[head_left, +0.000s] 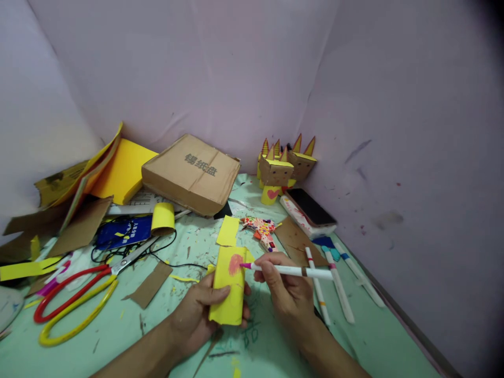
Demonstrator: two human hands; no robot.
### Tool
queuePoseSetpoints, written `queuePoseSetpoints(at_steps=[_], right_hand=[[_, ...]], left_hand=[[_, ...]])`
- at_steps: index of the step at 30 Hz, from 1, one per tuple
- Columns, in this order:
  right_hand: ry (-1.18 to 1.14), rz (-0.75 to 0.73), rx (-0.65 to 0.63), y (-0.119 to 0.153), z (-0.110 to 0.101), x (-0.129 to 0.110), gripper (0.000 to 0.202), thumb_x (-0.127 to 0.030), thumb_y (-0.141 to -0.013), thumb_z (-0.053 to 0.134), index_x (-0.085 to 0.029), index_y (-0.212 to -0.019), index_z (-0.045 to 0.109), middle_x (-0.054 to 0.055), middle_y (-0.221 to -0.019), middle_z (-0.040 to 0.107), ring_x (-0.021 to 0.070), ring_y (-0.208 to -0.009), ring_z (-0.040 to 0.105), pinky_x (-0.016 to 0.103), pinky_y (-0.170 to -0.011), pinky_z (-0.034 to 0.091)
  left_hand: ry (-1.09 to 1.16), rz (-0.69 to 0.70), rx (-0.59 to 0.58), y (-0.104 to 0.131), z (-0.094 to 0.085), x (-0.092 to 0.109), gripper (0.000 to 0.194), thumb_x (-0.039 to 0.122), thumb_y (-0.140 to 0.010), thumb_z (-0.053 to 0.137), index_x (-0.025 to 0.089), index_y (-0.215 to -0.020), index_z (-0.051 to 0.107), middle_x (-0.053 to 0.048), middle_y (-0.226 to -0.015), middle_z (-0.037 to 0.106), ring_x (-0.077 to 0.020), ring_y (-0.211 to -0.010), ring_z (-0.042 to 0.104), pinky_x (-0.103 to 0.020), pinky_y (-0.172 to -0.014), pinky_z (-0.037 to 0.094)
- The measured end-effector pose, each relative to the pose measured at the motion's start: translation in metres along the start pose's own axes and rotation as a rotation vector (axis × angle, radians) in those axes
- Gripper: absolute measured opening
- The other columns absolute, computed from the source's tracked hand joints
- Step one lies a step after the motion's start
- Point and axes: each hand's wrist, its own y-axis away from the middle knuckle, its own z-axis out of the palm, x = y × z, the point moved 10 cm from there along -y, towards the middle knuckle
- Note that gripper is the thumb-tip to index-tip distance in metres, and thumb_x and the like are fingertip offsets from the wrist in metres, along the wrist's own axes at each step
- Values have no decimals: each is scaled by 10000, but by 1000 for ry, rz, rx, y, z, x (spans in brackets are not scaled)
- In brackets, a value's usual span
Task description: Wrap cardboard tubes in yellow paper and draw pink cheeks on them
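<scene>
My left hand [197,315] is wrapped round a piece of folded yellow paper [226,299], thumb across its front and fingertips showing at its right side. On the paper's upper part is a pink-red coloured patch. My right hand [289,294] grips a white marker pen [289,270] with a magenta tip, which touches or nearly touches the right edge of that patch. Just behind the held paper lies a loose yellow paper strip [228,231]. Beside it is a small flowery cut-out [263,231].
Scissors [112,273] with red and yellow handles lie at left. A cardboard box [192,173] and yellow sheets [124,170] stand behind. Cardboard-headed figures [276,173] and a phone [311,207] are at back right. Several markers [339,289] lie to the right.
</scene>
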Motion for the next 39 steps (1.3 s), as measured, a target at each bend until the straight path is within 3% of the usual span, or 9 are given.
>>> queuePoseSetpoints(at_steps=[9,13,18,23,29,33,36,39], right_hand=[[-37,-17,17,-1,-3,-1,181,-296,-900,497,-208,-820,633,-1,-650,587,143,-618,566,252,-560,441],[-120,-63,44,-1,-7,-5,171,-281,-905,498,-212,-820,629,-7,-660,590,127,-595,559,230,-538,441],[-156,-14,155,-1,-16,-1,195,-313,-904,492,-200,-821,627,6,-669,599,138,-601,575,237,-541,465],[-158,-17,72,-3,-2,-6,190,-316,-893,497,-208,-826,638,5,-667,618,147,-618,583,250,-569,469],[-135,-9,-49,6,12,-3,153,-290,-895,501,-226,-882,639,13,-748,637,158,-694,594,264,-632,468],[-111,-36,-68,7,12,-5,150,-273,-893,504,-226,-914,645,28,-808,652,163,-727,598,270,-654,472],[-129,-29,21,-1,-2,-6,155,-283,-894,504,-220,-879,645,23,-775,652,153,-690,600,253,-614,476],[-130,-7,112,-6,-16,-3,192,-299,-894,500,-206,-795,636,0,-655,616,131,-583,578,225,-528,453]], left_hand=[[34,-11,66,1,-5,1,231,212,-647,680,70,-826,651,-114,-776,674,-265,-626,650,-388,-556,520],[36,-5,147,3,-12,-1,276,157,-658,650,84,-922,617,-101,-720,660,-254,-676,636,-386,-601,521],[-33,47,79,2,-2,3,437,199,-687,619,101,-1107,542,-80,-691,643,-228,-612,620,-344,-585,495],[-93,57,119,3,-3,2,400,277,-687,665,125,-1047,578,-68,-764,622,-211,-656,602,-346,-620,509],[-267,175,30,3,8,4,555,370,-604,759,149,-1073,560,-52,-790,577,-187,-669,540,-273,-517,467],[-322,175,123,3,0,3,455,290,-657,721,145,-1054,555,-33,-763,588,-184,-654,546,-293,-558,478],[-419,190,235,6,-6,8,422,203,-643,718,142,-1034,572,-28,-770,620,-196,-699,567,-283,-608,482],[-435,185,272,7,-8,9,432,187,-610,734,143,-1015,590,-31,-755,646,-198,-674,582,-260,-572,469]])
